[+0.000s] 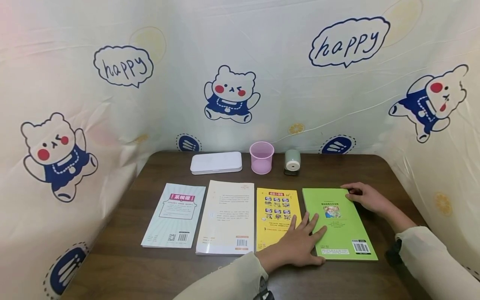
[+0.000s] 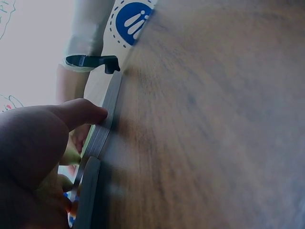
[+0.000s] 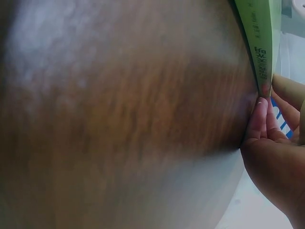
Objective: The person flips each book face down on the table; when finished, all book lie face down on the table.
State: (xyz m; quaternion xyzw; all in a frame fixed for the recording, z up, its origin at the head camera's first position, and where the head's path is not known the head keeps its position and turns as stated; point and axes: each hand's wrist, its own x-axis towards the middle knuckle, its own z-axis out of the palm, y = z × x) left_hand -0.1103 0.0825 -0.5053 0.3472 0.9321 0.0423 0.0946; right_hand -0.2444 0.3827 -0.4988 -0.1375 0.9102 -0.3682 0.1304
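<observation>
In the head view a green book (image 1: 339,233) lies flat at the right end of a row, with a yellow book (image 1: 275,231) just left of it. My left hand (image 1: 300,243) rests with spread fingers across both lower parts. Its thumb (image 2: 90,112) presses the green book's bottom edge in the left wrist view. Around the green book's upper right corner, my right hand (image 1: 365,198) pinches with thumb and curled fingers. The right wrist view shows those fingers (image 3: 259,117) against the book's spine (image 3: 261,52). The left palm hides part of the yellow book.
Further left lie a cream book (image 1: 226,221) and a pale blue book (image 1: 176,216). Along the table's back edge stand a white flat case (image 1: 216,163), a pink cup (image 1: 261,158) and a small green device (image 1: 292,160). Printed cloth (image 1: 168,104) surrounds the brown table (image 1: 116,266).
</observation>
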